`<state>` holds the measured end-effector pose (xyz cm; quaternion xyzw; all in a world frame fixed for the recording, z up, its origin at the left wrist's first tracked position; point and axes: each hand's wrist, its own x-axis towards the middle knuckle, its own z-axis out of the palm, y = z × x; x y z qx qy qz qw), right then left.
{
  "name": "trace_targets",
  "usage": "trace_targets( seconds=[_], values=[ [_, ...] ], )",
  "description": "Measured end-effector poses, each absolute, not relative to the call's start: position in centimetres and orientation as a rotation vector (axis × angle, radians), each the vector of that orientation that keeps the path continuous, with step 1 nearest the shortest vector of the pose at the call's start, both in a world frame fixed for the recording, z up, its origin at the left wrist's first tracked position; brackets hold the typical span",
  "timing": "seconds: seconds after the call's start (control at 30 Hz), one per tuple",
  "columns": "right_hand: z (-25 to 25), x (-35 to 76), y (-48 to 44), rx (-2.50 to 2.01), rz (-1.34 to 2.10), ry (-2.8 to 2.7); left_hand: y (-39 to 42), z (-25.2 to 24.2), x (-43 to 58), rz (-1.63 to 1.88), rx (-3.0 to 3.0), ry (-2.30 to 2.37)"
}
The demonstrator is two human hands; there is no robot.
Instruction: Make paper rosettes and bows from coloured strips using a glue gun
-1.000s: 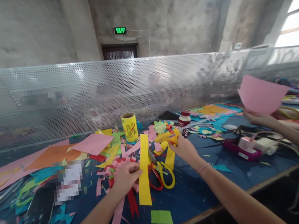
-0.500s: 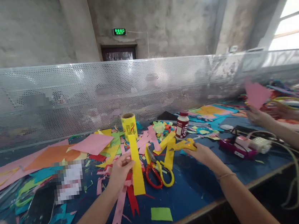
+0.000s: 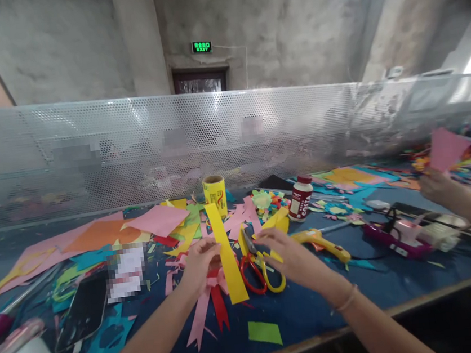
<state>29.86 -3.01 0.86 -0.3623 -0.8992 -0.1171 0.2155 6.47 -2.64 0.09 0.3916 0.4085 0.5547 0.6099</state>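
My left hand (image 3: 201, 268) pinches a long yellow paper strip (image 3: 229, 262) by its left edge, holding it nearly upright over the table. My right hand (image 3: 298, 257) is over the scissors, fingers apart, with nothing visible in it. The scissors (image 3: 253, 276) have one red and one yellow handle, and their blades point away from me. Right of that hand, a yellow hot glue gun (image 3: 322, 241) lies on the table. Below the strip are pink ribbon-like paper (image 3: 196, 322) and red paper (image 3: 219, 308). A green paper piece (image 3: 264, 332) lies near the front edge.
A yellow tape roll (image 3: 215, 196) and a dark red bottle (image 3: 300, 198) stand behind my hands. A phone (image 3: 83, 310) and paper scraps lie left. At right are a purple device (image 3: 396, 243) with cords and another person's hand (image 3: 441, 187) holding pink paper. A perforated metal screen (image 3: 164, 150) backs the table.
My right hand has let go of the glue gun, which now lies on the table, and moved left toward the strip and scissors. The yellow strip has tilted. The view has turned left.
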Motion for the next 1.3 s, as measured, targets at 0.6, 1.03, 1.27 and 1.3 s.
trace_targets(
  seconds=[0.6,1.03,1.27,1.3],
  values=[
    [0.3,22.3,-2.5,-0.711,0.211,-2.407,-1.2,-0.1,5.6,1.507,0.816,0.915],
    [1.4,20.9,-0.4,-0.898,0.889,-1.848,-1.3,-0.7,5.4,1.469,1.123,1.005],
    [0.5,21.1,-0.5,-0.911,0.869,-1.786,-2.4,-0.1,6.2,1.392,1.241,1.031],
    [0.4,21.1,-0.5,-0.91,0.87,-1.784,-2.5,-0.1,6.3,1.378,1.264,1.022]
  ],
)
